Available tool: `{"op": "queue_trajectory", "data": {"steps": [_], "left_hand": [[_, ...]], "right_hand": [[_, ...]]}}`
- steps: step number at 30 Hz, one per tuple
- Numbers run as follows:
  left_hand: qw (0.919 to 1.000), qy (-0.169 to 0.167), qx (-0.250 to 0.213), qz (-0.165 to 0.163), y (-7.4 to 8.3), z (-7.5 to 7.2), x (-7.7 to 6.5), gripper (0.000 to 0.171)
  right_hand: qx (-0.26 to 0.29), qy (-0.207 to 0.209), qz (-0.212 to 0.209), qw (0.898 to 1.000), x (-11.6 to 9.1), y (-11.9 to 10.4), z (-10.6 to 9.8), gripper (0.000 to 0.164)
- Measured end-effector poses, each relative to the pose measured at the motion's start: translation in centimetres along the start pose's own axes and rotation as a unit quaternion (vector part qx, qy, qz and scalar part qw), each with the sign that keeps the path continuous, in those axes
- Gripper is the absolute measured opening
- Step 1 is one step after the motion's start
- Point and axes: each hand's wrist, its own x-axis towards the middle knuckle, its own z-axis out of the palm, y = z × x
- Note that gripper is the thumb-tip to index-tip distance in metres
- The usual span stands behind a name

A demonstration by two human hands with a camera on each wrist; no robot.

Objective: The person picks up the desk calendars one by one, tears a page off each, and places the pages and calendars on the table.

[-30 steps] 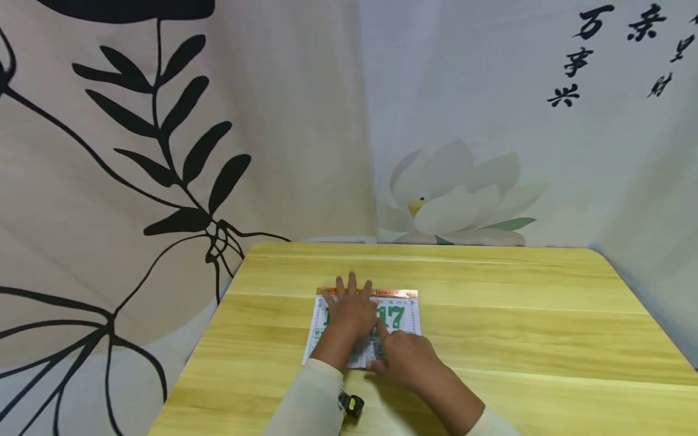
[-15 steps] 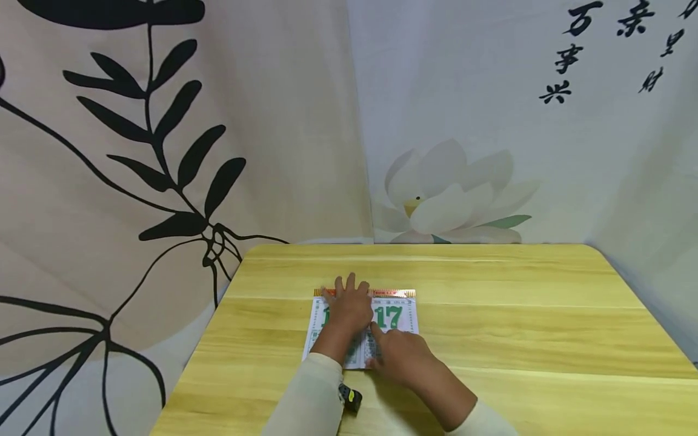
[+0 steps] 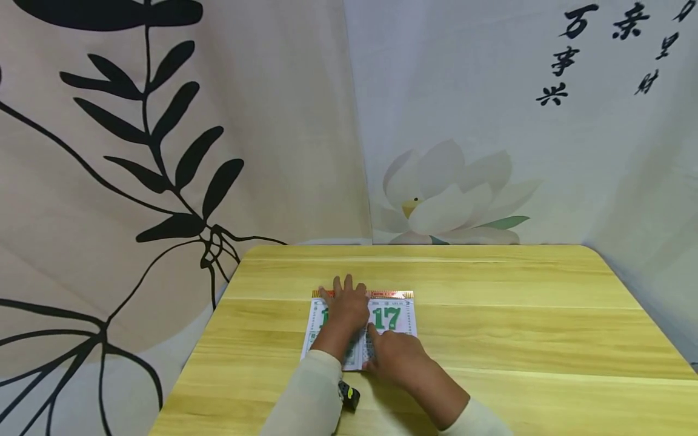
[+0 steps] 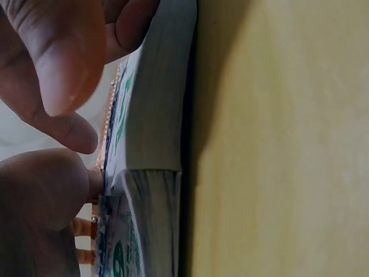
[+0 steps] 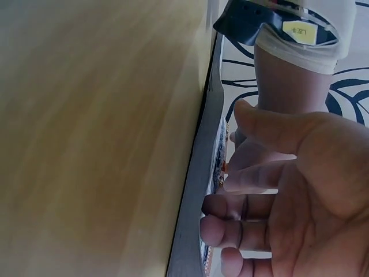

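Note:
A thick tear-off calendar [image 3: 389,318] lies on the table, two page blocks side by side, with green numbers and a red-gold top strip. My left hand [image 3: 349,309] rests on its left part, fingers spread over the strip, covering most of the left number. My right hand [image 3: 400,357] is at the lower right part, its index finger extended onto the page near the seam, below the green 17. In the left wrist view, the calendar's thick page edges [image 4: 158,115] show a step between the blocks. In the right wrist view, my right hand [image 5: 305,190] has loosely bent fingertips at the calendar's side [image 5: 193,173].
The wooden table [image 3: 518,327] extends widely to the right of the calendar. Behind it hang a curtain with black plant shapes [image 3: 185,163] and one with a pale lotus [image 3: 452,200]. A black device [image 3: 349,396] is strapped at my left wrist.
The head view has shifted slightly, so the scene sits a little further left. Both hands slid very slightly left over the calendar; the calendar itself shows no clear movement.

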Motion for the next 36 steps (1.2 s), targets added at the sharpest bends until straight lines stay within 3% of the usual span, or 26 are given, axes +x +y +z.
{"op": "queue_trajectory", "data": {"steps": [10, 19, 22, 29, 36], "left_hand": [[0.9998, -0.003, -0.019, 0.004, -0.1, 0.1, 0.3, 0.038], [0.9940, -0.008, -0.104, 0.030, -0.6, -0.8, 0.4, 0.024], [0.9857, -0.007, -0.162, 0.046, -0.8, -1.2, 0.2, 0.019], [0.9562, -0.003, -0.278, 0.093, -0.6, -2.6, -1.0, 0.016], [0.9299, -0.049, -0.348, 0.108, 0.5, -3.8, -2.5, 0.027]], "right_hand": [[0.008, -0.003, 0.003, 1.000, -0.3, -0.1, -0.1, 0.083], [0.016, -0.005, 0.007, 1.000, -0.5, 0.3, 0.0, 0.093], [0.025, -0.004, 0.006, 1.000, -0.7, 0.4, -0.1, 0.097], [0.049, 0.002, 0.001, 0.999, -1.1, 0.6, -0.1, 0.103], [0.062, 0.010, -0.011, 0.998, -1.7, 0.7, -0.2, 0.107]]}}
